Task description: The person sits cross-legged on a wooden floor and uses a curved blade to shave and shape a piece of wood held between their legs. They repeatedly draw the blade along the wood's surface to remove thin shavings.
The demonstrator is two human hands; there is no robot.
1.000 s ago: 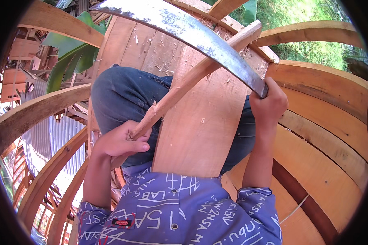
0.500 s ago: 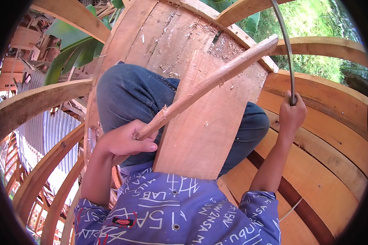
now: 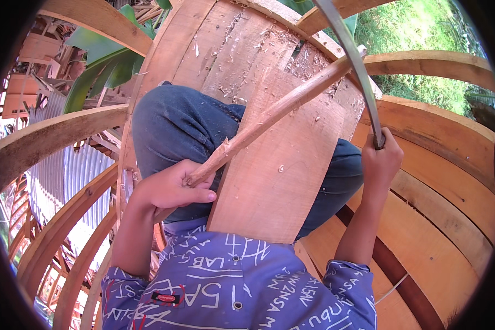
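White letters and digits (image 3: pixel 203 295), large and small, set at various angles, run over the front and sleeves (image 3: pixel 348 283) of the blue shirt (image 3: pixel 269 294). Its left side bears a small black-and-red label (image 3: pixel 165 298), its wording too tiny to read.

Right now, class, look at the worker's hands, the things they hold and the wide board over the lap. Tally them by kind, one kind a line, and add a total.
Hands: 2 (left hand, right hand)
Wooden stick, in the left hand: 1
Curved blade, in the right hand: 1
Wide board, over the lap: 1
Total: 5
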